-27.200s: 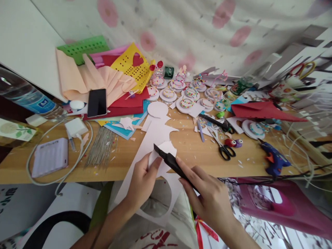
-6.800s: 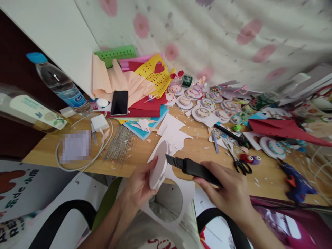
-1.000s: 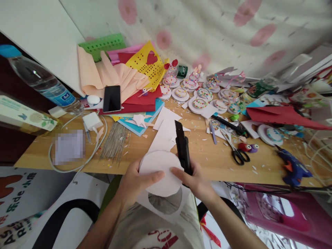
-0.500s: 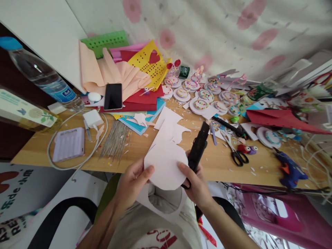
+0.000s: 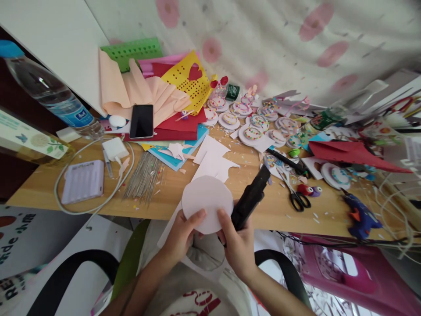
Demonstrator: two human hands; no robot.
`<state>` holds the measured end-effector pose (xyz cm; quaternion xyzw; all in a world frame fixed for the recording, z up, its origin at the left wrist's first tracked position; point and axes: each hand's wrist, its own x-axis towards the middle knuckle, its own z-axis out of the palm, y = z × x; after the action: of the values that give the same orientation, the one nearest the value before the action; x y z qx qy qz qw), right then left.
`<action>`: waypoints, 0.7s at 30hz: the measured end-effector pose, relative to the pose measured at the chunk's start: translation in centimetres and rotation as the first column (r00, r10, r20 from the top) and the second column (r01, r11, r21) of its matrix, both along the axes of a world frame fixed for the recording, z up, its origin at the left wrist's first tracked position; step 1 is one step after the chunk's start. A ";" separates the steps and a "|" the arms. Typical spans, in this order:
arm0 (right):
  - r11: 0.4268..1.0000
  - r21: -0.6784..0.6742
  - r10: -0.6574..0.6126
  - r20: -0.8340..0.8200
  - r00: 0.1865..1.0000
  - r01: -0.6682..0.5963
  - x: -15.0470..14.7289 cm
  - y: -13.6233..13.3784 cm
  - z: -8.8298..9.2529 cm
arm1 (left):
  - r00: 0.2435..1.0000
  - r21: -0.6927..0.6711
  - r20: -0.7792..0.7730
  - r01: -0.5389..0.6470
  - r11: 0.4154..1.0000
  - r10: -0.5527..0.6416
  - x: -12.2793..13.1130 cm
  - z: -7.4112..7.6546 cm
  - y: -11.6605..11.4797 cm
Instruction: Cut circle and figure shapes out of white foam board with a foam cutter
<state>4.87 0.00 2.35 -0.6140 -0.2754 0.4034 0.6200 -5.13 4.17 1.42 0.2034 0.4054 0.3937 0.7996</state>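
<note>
Between my two hands is a round white paper disc (image 5: 207, 199), held over the table's front edge. My left hand (image 5: 179, 237) is closed on its lower left, thumb on top. My right hand (image 5: 238, 243) pinches its lower right side and also holds a long black tool (image 5: 251, 197), which points up and right; its exact kind I cannot make out. Below the hands, a white sheet with a round hole (image 5: 210, 273) lies over my lap. Cut white paper (image 5: 213, 164) rests on the table just beyond the disc.
Scissors (image 5: 297, 199) and a blue glue gun (image 5: 360, 217) lie at right. Decorated white discs (image 5: 251, 134) crowd the back. Thin metal sticks (image 5: 143, 180), a phone (image 5: 142, 122), a cable with a white charger (image 5: 115, 149) and a water bottle (image 5: 62, 98) are at left.
The disc has come slightly nearer and my thumbs have moved inward on it. The black tool has tilted further right, and the holed sheet has shifted under my hands.
</note>
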 end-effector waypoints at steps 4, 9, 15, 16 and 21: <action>1.000 -0.008 0.029 0.059 0.998 -0.029 -0.5 -0.4 0.7 | 0.998 -0.031 -0.013 0.057 0.998 -0.057 -0.1 -0.9 -1.0; 0.946 0.058 0.254 0.484 0.838 -0.320 3.2 -1.0 0.8 | 0.972 -0.058 0.231 0.067 0.996 -0.052 -0.4 0.7 -0.2; 0.898 -0.096 0.269 0.892 0.364 -0.429 8.8 -1.8 2.6 | 0.797 -0.024 0.579 0.227 0.973 -0.172 -1.3 2.1 0.9; 0.894 -0.112 0.258 0.920 0.295 -0.433 9.1 -1.8 3.1 | 0.787 -0.018 0.592 0.233 0.972 -0.177 -1.3 2.1 0.8; 0.893 -0.104 0.182 0.973 0.139 -0.438 9.1 -1.7 4.4 | 0.756 0.061 0.602 0.279 0.959 -0.258 -1.3 1.9 0.5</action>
<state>13.99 -1.72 6.78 -0.5894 -0.7606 0.0195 0.2716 -6.46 4.66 3.31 0.1101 0.1024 0.3126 0.9379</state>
